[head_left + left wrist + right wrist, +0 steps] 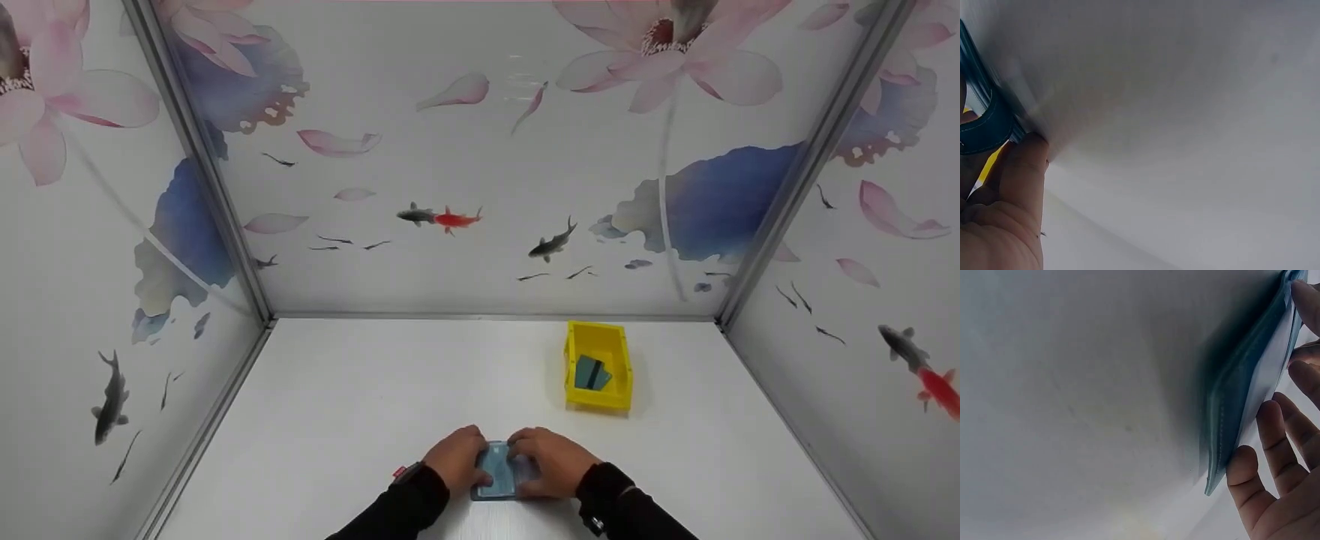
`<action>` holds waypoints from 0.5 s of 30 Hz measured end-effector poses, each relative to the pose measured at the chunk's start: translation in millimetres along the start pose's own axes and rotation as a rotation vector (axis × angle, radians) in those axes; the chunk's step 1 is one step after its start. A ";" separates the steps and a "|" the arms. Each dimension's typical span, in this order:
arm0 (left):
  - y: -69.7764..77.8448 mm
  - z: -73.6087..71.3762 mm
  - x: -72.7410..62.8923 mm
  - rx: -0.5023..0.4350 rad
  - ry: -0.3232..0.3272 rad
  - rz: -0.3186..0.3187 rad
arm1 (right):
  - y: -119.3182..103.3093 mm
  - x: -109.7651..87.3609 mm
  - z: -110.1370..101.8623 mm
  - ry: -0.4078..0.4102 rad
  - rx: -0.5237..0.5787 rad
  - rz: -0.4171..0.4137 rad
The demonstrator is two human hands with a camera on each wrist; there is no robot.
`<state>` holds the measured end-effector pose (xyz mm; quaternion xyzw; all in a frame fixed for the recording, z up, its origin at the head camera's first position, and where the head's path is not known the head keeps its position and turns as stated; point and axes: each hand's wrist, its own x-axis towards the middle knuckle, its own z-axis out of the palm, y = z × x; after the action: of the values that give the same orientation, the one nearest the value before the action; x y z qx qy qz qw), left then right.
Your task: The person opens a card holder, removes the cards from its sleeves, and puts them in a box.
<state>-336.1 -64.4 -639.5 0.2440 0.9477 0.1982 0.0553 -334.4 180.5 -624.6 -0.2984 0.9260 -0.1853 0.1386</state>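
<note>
- The left hand held the wallet by its near-left side, fingers bent and only slightly parted, with the thumb on the wallet's face.
- The wallet's strap curved just beside the left thumb.
- The right hand gripped the wallet's other side, fingers bent and spread apart, their tips touching a pale sheet within the teal cover.
- The wallet was between the two hands' fingers, over the desk; whether it touched the desk could not be told.
- Ahead and to the right of the right fingers stood a yellow bin, well apart from them, with cards lying inside.
</note>
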 end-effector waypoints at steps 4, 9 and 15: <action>0.4 -0.8 0.7 -0.001 -0.005 -0.007 | -2.8 4.7 0.9 0.005 0.011 -0.004; 1.9 -1.5 1.1 -0.013 -0.016 -0.005 | -5.2 8.5 0.9 0.000 0.038 0.019; 0.9 -2.7 -1.2 0.010 -0.035 0.002 | -5.0 9.1 2.3 0.001 0.093 0.030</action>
<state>-335.2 -65.2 -636.7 0.2484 0.9474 0.1891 0.0704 -338.2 170.7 -625.9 -0.2775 0.9209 -0.2262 0.1544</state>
